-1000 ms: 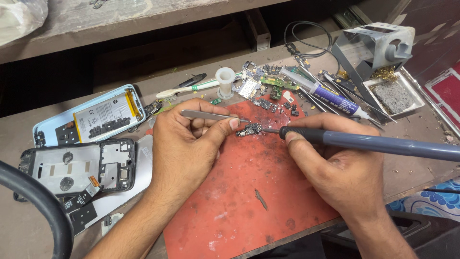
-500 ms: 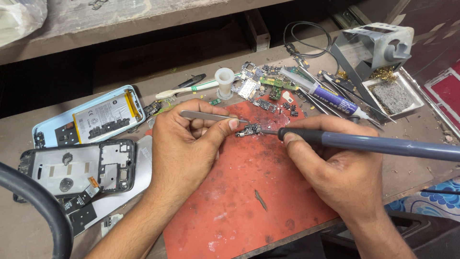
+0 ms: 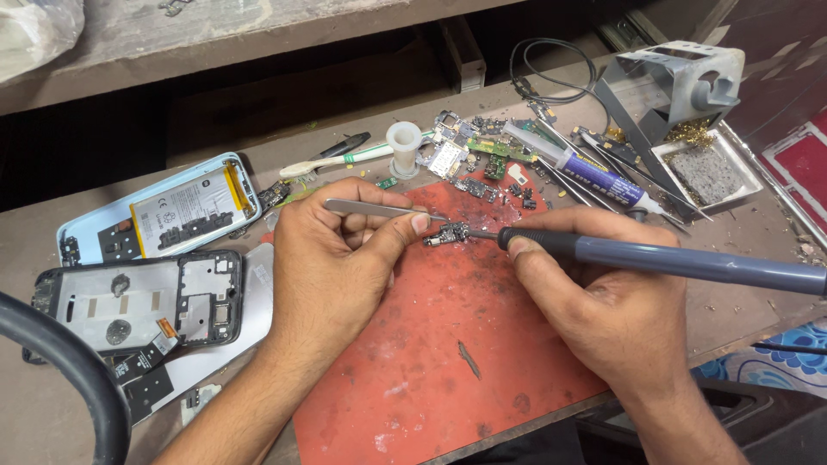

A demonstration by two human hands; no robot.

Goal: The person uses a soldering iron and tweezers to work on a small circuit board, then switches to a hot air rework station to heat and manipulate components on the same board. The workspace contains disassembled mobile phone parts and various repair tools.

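The left hand is pinching steel tweezers between thumb and fingers, and their tips are pressing down on a small circuit board lying near the top edge of the red mat. The right hand is clenching a grey soldering iron like a pen, its tip touching the board from the right. The board is sitting between the two hands, just below a heap of loose board scraps. Beyond that heap a white spool is standing beside a toothbrush, and a flux syringe is lying slantwise. To the far right the iron stand is standing with its sponge tray. On the left, a pale blue phone back with its battery and a black phone frame are lying on the bench.
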